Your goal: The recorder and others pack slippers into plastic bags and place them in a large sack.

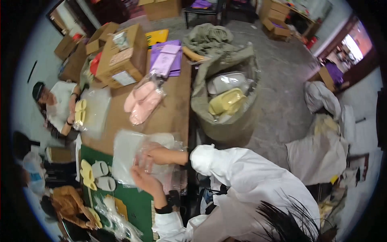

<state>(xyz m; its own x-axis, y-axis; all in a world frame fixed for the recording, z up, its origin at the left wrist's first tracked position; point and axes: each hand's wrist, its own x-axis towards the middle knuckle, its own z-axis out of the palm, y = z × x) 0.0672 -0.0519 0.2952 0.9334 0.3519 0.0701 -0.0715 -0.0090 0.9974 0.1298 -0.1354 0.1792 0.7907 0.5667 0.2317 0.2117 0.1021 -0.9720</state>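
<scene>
At the table's edge my right hand [154, 154] and my left hand [146, 179] are close together, both smeared by motion. Crinkled film of a clear plastic bag [146, 164] shows between them, and the fingers of both hands appear closed on it. Beneath lies a stack of flat clear plastic bags [123, 151], partly covered by my hands. Farther up the table is a pair of pink slippers [144, 101] in clear wrapping. Purple packets [166, 60] lie behind it.
Right of the table stands a large sack [225, 127] holding wrapped yellow slippers [226, 101]. A cardboard box [121, 56] is at the far left. Grey slippers [105, 183] and yellow slippers [87, 175] rest on a green mat [141, 209]. Other people sit along the left side.
</scene>
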